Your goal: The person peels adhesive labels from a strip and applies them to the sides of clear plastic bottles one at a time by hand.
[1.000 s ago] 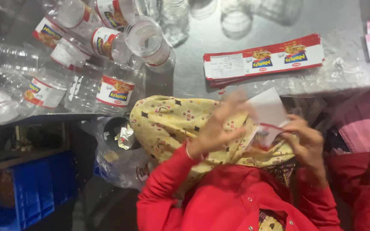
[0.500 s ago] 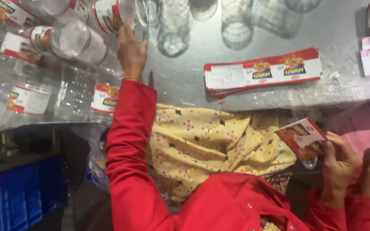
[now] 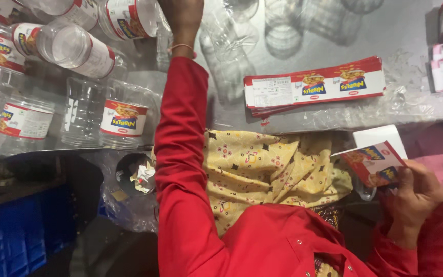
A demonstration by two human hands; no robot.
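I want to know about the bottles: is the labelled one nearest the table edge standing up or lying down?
Lying down. The labelled bottle rests on its side on the grey table.

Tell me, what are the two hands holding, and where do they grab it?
The right hand pinches a red printed label by its lower right corner. The left hand reaches among clear plastic jars; its fingers run out of view, so its grip cannot be told.

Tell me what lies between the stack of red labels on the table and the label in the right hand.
In the head view: crinkled clear plastic film along the table edge, between the label stack and the label in the right hand.
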